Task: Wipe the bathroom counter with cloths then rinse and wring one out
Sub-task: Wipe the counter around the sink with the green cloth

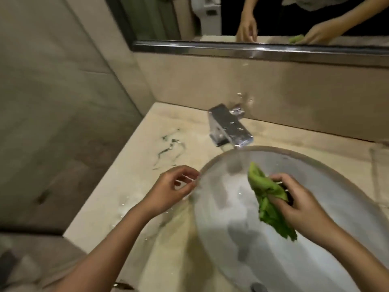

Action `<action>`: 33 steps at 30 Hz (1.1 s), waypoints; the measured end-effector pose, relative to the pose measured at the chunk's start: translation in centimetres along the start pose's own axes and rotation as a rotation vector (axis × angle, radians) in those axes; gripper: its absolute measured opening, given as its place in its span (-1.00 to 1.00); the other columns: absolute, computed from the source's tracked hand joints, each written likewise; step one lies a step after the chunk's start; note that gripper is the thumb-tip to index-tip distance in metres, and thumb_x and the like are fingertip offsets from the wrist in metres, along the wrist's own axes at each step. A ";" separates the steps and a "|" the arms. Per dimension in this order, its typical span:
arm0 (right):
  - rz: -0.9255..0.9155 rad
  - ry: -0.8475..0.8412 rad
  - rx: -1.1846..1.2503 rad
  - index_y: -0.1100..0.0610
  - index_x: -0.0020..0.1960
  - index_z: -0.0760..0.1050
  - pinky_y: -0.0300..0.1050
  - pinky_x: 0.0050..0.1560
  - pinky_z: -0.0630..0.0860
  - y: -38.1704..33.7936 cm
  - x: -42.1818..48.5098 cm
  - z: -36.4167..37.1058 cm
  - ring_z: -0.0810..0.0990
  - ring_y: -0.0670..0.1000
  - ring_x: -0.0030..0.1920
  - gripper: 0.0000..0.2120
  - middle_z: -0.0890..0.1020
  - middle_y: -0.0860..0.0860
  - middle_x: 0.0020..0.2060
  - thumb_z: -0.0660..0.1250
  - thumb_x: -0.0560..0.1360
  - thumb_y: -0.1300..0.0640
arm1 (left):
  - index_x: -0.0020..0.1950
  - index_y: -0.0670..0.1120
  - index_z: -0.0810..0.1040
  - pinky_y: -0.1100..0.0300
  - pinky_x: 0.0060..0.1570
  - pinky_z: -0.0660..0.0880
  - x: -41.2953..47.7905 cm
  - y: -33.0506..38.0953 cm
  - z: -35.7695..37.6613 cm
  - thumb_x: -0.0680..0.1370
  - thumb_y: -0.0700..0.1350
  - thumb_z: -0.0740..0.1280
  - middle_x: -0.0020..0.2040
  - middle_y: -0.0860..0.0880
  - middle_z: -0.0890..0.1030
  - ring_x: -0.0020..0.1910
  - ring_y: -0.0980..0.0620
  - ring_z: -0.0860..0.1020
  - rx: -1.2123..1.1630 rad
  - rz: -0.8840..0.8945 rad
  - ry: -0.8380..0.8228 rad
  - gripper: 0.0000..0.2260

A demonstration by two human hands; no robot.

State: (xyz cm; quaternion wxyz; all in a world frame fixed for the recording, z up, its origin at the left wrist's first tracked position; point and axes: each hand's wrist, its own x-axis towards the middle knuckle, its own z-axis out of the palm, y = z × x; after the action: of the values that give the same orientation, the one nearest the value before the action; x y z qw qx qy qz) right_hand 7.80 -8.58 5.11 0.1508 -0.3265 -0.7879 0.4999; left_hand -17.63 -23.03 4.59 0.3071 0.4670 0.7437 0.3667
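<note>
A crumpled green cloth (267, 199) hangs over the white oval sink (341, 186), bunched in my right hand (299, 205), which is closed around its middle. Both ends of the cloth stick out above and below the fist. My left hand (170, 190) hovers at the sink's left rim over the beige counter (147, 165), fingers loosely curled and holding nothing. A square chrome faucet (229, 127) stands behind the sink; no water stream is visible from it.
Water puddles and streaks (170, 146) lie on the counter left of the faucet and near my left wrist. A mirror with a metal lower edge (252, 51) runs along the back wall. A tiled wall bounds the counter's left side. The drain (257, 287) shows at the bottom.
</note>
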 end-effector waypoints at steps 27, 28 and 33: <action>-0.130 0.018 -0.386 0.17 0.42 0.25 -0.09 0.43 0.10 -3.8 30.8 18.6 0.20 0.07 0.41 -0.49 0.27 0.08 0.41 0.17 0.48 0.27 | 0.46 -0.09 0.31 0.15 0.45 0.02 16.5 -19.1 -13.1 0.63 -0.10 0.06 0.45 -0.03 0.34 0.45 0.04 0.23 0.636 0.111 0.257 -0.61; -0.118 0.010 -0.397 0.16 0.44 0.23 -0.08 0.44 0.06 -3.6 30.9 19.1 0.16 0.06 0.44 -0.49 0.24 0.07 0.44 0.14 0.50 0.10 | 0.47 -0.09 0.28 0.15 0.46 0.02 16.6 -19.2 -13.2 0.63 -0.10 0.05 0.47 -0.03 0.30 0.47 0.05 0.20 0.619 0.097 0.245 -0.60; -0.072 0.063 -0.466 0.08 0.45 0.23 -0.06 0.40 0.11 -4.7 33.1 20.8 0.16 0.03 0.42 -0.41 0.26 0.03 0.43 0.02 0.54 -0.23 | 0.51 -0.05 0.18 0.09 0.48 0.05 16.6 -19.1 -13.3 0.62 0.00 -0.05 0.53 -0.03 0.16 0.51 0.05 0.06 0.606 0.048 0.233 -0.54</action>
State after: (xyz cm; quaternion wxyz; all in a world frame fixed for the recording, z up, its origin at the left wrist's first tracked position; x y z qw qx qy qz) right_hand -30.14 -2.23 -3.14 0.1135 -0.3396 -0.8880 0.2885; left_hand -43.43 -16.81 -6.00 0.0583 0.5095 0.8379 0.1867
